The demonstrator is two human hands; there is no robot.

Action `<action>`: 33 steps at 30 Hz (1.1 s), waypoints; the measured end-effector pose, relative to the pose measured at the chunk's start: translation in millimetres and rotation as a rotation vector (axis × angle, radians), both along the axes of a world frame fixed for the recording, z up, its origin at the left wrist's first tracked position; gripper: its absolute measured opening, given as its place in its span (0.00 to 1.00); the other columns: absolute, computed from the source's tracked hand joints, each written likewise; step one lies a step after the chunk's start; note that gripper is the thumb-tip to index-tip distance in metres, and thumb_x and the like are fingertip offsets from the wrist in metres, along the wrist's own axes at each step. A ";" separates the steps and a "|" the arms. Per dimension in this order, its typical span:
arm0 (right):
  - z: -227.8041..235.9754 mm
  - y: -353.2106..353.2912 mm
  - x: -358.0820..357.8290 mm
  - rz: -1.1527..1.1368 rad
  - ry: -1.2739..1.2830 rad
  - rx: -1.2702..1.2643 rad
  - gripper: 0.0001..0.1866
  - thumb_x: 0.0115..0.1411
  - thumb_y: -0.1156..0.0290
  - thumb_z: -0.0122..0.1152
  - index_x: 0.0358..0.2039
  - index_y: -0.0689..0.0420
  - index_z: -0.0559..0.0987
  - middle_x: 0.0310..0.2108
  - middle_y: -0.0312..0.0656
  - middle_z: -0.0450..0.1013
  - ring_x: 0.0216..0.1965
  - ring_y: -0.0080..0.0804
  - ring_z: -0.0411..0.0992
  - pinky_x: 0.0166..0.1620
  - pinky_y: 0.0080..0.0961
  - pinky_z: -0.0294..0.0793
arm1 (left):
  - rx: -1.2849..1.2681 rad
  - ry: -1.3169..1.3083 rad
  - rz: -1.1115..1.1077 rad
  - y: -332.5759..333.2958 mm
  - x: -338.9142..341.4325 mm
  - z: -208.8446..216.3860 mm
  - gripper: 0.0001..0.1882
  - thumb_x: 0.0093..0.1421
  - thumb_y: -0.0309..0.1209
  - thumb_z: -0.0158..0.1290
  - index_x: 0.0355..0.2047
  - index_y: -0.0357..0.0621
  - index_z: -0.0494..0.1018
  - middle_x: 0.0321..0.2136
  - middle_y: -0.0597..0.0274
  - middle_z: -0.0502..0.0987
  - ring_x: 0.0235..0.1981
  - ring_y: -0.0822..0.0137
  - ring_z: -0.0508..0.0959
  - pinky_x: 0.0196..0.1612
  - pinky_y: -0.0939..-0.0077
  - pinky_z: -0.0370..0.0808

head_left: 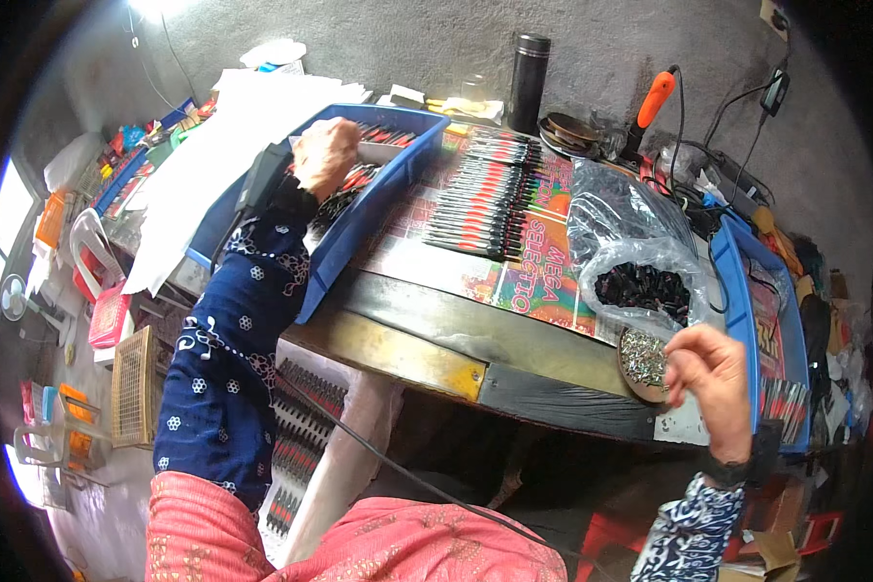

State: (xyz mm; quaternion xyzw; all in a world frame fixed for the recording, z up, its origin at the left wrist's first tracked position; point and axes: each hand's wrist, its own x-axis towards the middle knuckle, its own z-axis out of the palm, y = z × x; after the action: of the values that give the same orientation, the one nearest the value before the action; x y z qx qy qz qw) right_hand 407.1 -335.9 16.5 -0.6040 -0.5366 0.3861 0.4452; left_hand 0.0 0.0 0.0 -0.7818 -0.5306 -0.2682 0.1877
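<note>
My left hand [326,155] reaches into a long blue tray [412,121] holding several slim black-and-red pen-like tools [354,182]. Its fingers are curled downward, and whatever they grip is hidden beneath the hand. At the table's right front edge, my right hand [710,376] hovers beside a round dish of small metal parts [642,361]. Thumb and fingers are drawn together there, too small to show what is between them. Behind the dish lies an open clear plastic bag with dark small pieces [645,289]. A row of the same slim tools [485,199] lies on printed sheets mid-table.
A black flask [529,82] stands by the wall, near an orange-handled tool [656,101] with a cord. Another blue tray [742,291] is at the right. White paper [233,145] lies left. A dark cable [378,456] crosses before my lap.
</note>
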 end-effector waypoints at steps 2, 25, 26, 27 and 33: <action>9.6 -1.8 14.0 -0.098 -0.037 0.059 0.03 0.62 0.75 0.56 0.34 0.61 0.76 0.20 0.35 0.72 0.17 0.16 0.69 0.19 0.11 0.66 | -0.025 -0.044 0.024 11.3 -13.9 -7.2 0.09 0.54 0.32 0.50 0.24 0.42 0.76 0.25 0.45 0.78 0.31 0.46 0.80 0.35 0.54 0.76; 15.4 -42.6 105.7 -0.548 -0.613 0.149 0.08 0.62 0.70 0.58 0.29 0.62 0.76 0.18 0.32 0.70 0.16 0.14 0.65 0.19 0.14 0.63 | -0.142 0.198 0.151 50.0 -43.7 -44.1 0.10 0.58 0.32 0.46 0.28 0.39 0.75 0.29 0.43 0.78 0.35 0.43 0.79 0.36 0.49 0.75; 15.0 -48.2 114.1 -0.579 -0.668 0.160 0.09 0.62 0.70 0.57 0.28 0.62 0.77 0.16 0.32 0.70 0.15 0.14 0.65 0.18 0.14 0.63 | -0.047 0.270 0.129 57.1 -53.4 -48.9 0.11 0.60 0.33 0.45 0.29 0.39 0.74 0.29 0.43 0.78 0.35 0.42 0.79 0.36 0.48 0.74; 25.2 -52.4 129.4 -0.655 -0.698 0.109 0.09 0.62 0.70 0.57 0.28 0.62 0.77 0.16 0.32 0.70 0.15 0.14 0.65 0.18 0.14 0.63 | -0.058 0.204 0.166 67.8 -54.4 -48.8 0.10 0.60 0.32 0.45 0.31 0.41 0.74 0.30 0.44 0.77 0.35 0.42 0.78 0.36 0.48 0.74; 11.7 -81.7 194.7 -0.798 -0.930 0.021 0.09 0.59 0.69 0.58 0.28 0.63 0.80 0.16 0.35 0.72 0.14 0.17 0.67 0.19 0.19 0.66 | 0.015 0.007 -0.114 64.5 -63.9 -41.5 0.05 0.60 0.30 0.50 0.35 0.43 0.68 0.31 0.48 0.75 0.35 0.49 0.77 0.38 0.57 0.71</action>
State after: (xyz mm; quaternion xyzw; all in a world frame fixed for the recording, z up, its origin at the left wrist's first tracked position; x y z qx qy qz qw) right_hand 601.8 -417.6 28.3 -0.8591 -0.4109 -0.1199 0.2805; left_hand -63.9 64.5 -41.5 -0.8103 -0.4825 -0.2796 0.1799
